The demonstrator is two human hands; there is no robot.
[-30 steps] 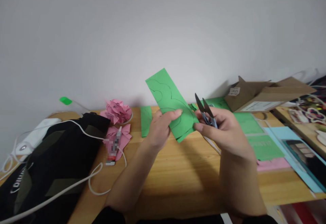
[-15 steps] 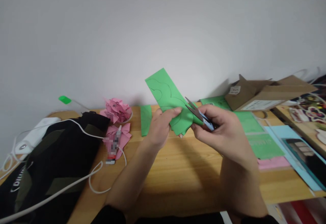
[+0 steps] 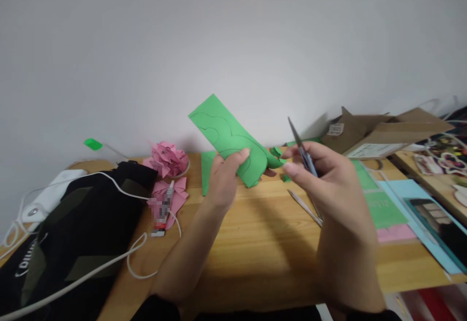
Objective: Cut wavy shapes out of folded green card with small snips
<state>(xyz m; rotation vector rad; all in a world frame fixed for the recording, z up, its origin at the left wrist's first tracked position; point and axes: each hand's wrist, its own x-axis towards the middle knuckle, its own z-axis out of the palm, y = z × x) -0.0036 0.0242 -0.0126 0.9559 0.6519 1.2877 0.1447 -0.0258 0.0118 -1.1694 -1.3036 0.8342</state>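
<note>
My left hand (image 3: 226, 177) pinches a folded strip of green paper (image 3: 226, 133) between thumb and fingers. Wavy pencil outlines run along the strip, and its lower right end is cut to a rounded shape with a flap curling to the right. In my right hand (image 3: 324, 180) is a pair of scissors (image 3: 305, 154), blades pointing up and together, apart from the paper. The right thumb and index finger are near the tip of the curled flap; whether they touch it I cannot tell. Small green scraps (image 3: 285, 178) lie on the table behind the flap.
A pen (image 3: 304, 207) lies beneath my right hand. A pink paper flower (image 3: 168, 158) and a glue tube (image 3: 166, 209) are at left, beside a black bag (image 3: 83, 243) and white cable. A cardboard box (image 3: 383, 129) and green sheets (image 3: 386, 206) are at right.
The scissors have come away from the paper, moved right and turned upright. My left hand has shifted slightly left with the green strip. The pen and scraps now show.
</note>
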